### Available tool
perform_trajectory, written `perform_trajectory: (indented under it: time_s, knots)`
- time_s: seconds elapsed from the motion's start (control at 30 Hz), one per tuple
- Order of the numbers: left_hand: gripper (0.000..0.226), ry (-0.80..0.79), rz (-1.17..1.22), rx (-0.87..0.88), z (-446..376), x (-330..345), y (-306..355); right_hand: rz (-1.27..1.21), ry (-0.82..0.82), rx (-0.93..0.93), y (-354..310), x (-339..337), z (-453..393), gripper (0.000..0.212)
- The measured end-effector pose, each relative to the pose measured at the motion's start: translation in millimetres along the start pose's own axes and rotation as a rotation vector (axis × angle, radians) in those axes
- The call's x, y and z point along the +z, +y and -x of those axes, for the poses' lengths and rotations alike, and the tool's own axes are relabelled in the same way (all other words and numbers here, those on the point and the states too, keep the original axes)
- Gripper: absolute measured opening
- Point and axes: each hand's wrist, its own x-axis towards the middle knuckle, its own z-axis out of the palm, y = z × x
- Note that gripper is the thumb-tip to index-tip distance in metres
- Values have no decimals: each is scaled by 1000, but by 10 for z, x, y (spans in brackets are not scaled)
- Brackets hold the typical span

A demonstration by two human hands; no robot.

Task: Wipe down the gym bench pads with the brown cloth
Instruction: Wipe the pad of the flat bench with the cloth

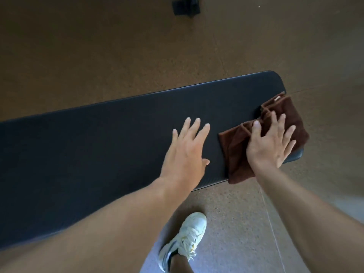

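- Head view: the bench pad (pixel 118 134) is lying across the frame, with its rounded end at the right.
- The brown cloth (pixel 236 146) is lying bunched and folded at the right end of the bench pad, covering the near right corner. One flap is hanging over the near edge, and another part is reaching past the right end.
- The right hand (pixel 271 142) is pressing flat on the brown cloth with fingers spread and straight. It is not pinching the fabric.
- The left hand (pixel 187 152) is resting on the bare pad just beside the cloth, fingers straight and slightly spread, holding nothing.
- A white shoe (pixel 185 239) is standing on the speckled floor (pixel 98 56), near the near edge of the pad.
- A dark object (pixel 186 7) is sitting on the floor well apart from the far edge; its identity cannot be told.
- Risk 1: the cloth is overhanging two edges. A stroke toward the right end is likely to push it off the pad onto the floor, since only palm pressure is holding it.
- Risk 2: the cloth is bunched. Folds are likely to ride over the surface, leaving unwiped strips.
- Risk 3: most of the pad toward the left end is lying beyond the cloth. Short strokes are likely to miss that area.
- Risk 4: the left hand is lying in the path of a leftward stroke. The cloth is likely to jam against it.
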Motion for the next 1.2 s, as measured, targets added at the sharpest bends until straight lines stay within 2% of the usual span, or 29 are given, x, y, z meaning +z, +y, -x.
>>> perform_trajectory:
  time_s: [0.1,0.17,0.27,0.37,0.4,0.47,0.6,0.8,0.93,1.07,1.2]
  knots:
    - [70,235,213,38,549,-98,-547,-32,3,44,-561,163,251,69]
    - [63,319,214,-20,872,-258,-994,-32,-28,-106,-1059,400,694,67]
    - [54,393,212,-111,1252,-595,-1501,-21,-178,-532,-1822,858,1665,59]
    - [52,446,215,-230,1551,-902,-1813,220,-448,-1113,-2293,1197,2560,62]
    - [53,441,207,-251,1622,-963,-1870,300,-495,-1237,-2335,1243,2694,63]
    - [54,422,155,-234,1713,-1013,-1930,338,-513,-1337,-2328,1263,2680,59]
    - [61,338,94,-191,1605,-993,-1737,251,-485,-1310,-2135,1113,2157,53]
    - [93,86,-40,-146,1010,-697,-1013,90,-334,-903,-1660,680,863,49]
    - [98,-67,-153,-111,444,-513,-492,89,-258,-724,-945,210,-163,49]
    - [124,-202,-183,-197,-139,-314,-13,78,-255,-686,-134,-191,-898,49]
    - [149,-315,-310,-317,-415,-154,226,-104,-200,-544,553,-381,-1035,48]
